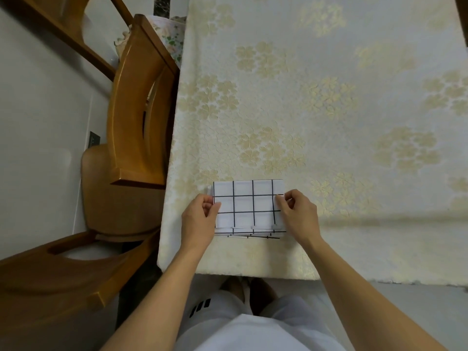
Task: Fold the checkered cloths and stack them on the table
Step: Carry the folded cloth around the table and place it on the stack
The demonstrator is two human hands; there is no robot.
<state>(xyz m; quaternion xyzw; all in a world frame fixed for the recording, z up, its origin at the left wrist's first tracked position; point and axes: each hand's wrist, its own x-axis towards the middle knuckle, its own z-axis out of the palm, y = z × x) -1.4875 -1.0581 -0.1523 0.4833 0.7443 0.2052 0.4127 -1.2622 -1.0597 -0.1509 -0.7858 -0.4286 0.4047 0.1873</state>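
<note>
A folded white cloth with a black grid pattern [249, 206] lies near the front edge of the table [329, 110], on top of other folded checkered layers whose edges show beneath its near side. My left hand [200, 219] pinches the cloth's left edge between thumb and fingers. My right hand [297, 214] pinches its right edge the same way. Both forearms reach in from the bottom of the view.
The table carries a cream tablecloth with pale gold flower motifs. Wooden chairs [136, 117] stand close along the table's left side, another at the lower left [50, 279]. A floral cloth bundle [169, 34] sits at the far left corner.
</note>
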